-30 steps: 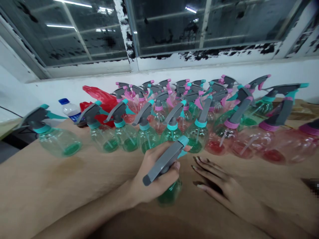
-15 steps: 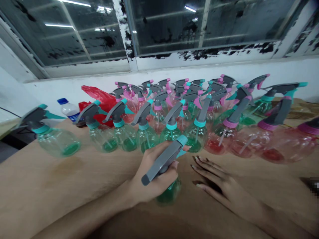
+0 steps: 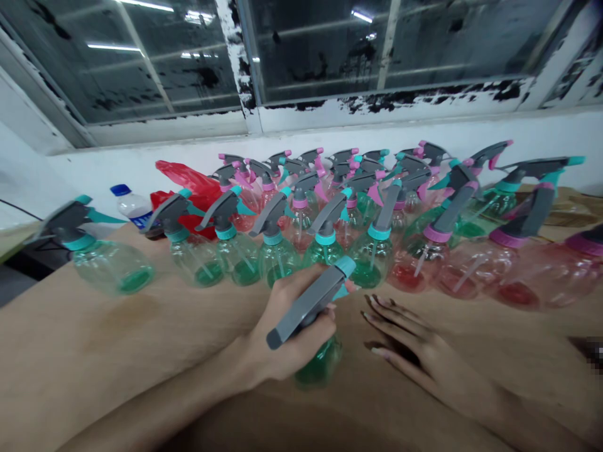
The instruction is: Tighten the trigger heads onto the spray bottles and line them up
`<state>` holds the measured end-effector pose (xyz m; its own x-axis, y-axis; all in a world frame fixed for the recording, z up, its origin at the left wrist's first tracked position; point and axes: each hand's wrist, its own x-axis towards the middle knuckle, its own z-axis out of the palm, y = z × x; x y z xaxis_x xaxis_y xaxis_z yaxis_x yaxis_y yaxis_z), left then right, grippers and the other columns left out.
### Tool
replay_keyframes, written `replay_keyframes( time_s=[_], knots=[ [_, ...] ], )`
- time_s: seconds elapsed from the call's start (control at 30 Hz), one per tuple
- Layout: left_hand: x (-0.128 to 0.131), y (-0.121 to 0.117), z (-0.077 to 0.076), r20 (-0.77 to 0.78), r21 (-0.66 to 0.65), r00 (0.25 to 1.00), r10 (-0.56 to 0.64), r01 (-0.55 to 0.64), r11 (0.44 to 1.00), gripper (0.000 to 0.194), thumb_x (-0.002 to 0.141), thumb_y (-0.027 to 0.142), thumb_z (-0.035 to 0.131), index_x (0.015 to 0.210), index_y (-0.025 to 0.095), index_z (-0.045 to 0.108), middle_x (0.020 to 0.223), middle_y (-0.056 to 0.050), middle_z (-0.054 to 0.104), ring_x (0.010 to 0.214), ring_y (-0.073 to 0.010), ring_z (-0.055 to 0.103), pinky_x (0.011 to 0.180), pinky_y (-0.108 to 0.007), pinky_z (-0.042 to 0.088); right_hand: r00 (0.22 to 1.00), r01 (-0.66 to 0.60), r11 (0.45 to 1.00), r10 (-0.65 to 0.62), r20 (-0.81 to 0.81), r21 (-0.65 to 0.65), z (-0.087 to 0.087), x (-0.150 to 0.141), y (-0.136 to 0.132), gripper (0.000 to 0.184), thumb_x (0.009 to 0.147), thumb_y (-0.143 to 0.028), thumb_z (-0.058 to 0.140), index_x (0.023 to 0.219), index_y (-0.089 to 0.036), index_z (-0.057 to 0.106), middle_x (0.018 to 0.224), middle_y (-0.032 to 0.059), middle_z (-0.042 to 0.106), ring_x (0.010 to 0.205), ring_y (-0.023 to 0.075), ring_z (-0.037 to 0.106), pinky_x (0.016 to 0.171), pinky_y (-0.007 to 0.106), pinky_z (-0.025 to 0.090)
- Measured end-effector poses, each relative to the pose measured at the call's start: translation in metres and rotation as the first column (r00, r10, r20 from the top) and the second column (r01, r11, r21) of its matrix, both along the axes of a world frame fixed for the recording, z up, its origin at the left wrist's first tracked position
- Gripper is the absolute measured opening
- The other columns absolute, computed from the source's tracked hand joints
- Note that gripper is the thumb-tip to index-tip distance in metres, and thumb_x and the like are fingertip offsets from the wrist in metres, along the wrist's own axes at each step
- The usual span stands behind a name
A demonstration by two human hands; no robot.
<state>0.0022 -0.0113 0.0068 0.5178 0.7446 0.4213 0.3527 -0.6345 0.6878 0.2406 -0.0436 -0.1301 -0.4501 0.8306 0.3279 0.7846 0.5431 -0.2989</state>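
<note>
My left hand (image 3: 292, 342) is closed around the neck of a green spray bottle (image 3: 321, 364) near the table's front. Its grey head, tipped with a turquoise nozzle, slants up to the right above my fist. The bottle's lower part shows below my fingers. To its right, my right hand (image 3: 419, 348) rests with fingers spread and holds nothing. Just beyond both hands runs a row of spray bottles, among them a green one (image 3: 370, 267) with a turquoise collar and a pink one (image 3: 412, 273) with a pink collar.
More pink and green spray bottles crowd behind the front row. A red plastic bag (image 3: 188, 182) and a blue-capped bottle (image 3: 129, 204) stand at back left, with one green spray bottle (image 3: 110, 270) at far left. A window (image 3: 330, 56) sits above the wooden table (image 3: 179, 326).
Almost nothing differs. The finger on the trigger of the spray bottle in my left hand has shifted slightly. My right hand stays in place.
</note>
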Motion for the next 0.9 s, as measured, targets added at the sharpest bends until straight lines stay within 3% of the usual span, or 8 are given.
replay_keyframes(
  time_s=[0.2,0.5,0.7,0.9],
  knots=[
    [-0.002,0.0,0.003,-0.007,-0.022,0.999,-0.032,0.032,0.999,0.022,0.07,0.016,0.043,0.085,0.022,0.058,0.067,0.001,0.054,0.056,-0.014,0.051,0.055,-0.026,0.044,1.0,0.0,1.0,0.0,0.0,-0.007,0.002,0.0,0.0,0.048,0.087,-0.038,0.049,0.134,-0.029,0.04,0.141,0.0001,0.041,0.129,0.0222,0.036,0.104,0.044,0.036],
    [-0.004,-0.001,0.007,-0.029,-0.091,0.999,-0.024,0.021,0.996,0.015,0.07,0.017,0.043,0.079,0.022,0.055,0.075,0.0,0.059,0.062,-0.0151,0.056,0.061,-0.028,0.048,1.0,0.006,1.0,-0.006,0.001,-0.016,0.004,-0.001,0.0,0.046,0.087,-0.039,0.049,0.132,-0.029,0.043,0.139,0.0004,0.043,0.128,0.0235,0.037,0.103,0.044,0.037],
    [-0.001,-0.001,0.001,0.027,-0.04,0.999,0.036,-0.035,0.999,0.018,0.069,0.016,0.046,0.081,0.021,0.058,0.068,0.0,0.055,0.06,-0.0165,0.054,0.059,-0.029,0.046,0.999,-0.005,1.0,0.005,0.047,-0.014,0.004,0.0,-0.001,0.048,0.088,-0.039,0.047,0.135,-0.028,0.039,0.141,0.001,0.04,0.13,0.0229,0.034,0.103,0.044,0.037],
    [0.0,-0.001,-0.005,0.015,-0.063,0.999,0.028,-0.027,0.998,0.031,0.069,0.014,0.045,0.096,0.02,0.06,0.07,0.0,0.055,0.061,-0.0151,0.056,0.059,-0.026,0.048,1.0,-0.012,1.0,0.012,0.024,0.002,0.003,0.0,0.0,0.049,0.088,-0.037,0.048,0.135,-0.028,0.039,0.141,0.0009,0.04,0.13,0.0226,0.035,0.104,0.045,0.036]
  ],
)
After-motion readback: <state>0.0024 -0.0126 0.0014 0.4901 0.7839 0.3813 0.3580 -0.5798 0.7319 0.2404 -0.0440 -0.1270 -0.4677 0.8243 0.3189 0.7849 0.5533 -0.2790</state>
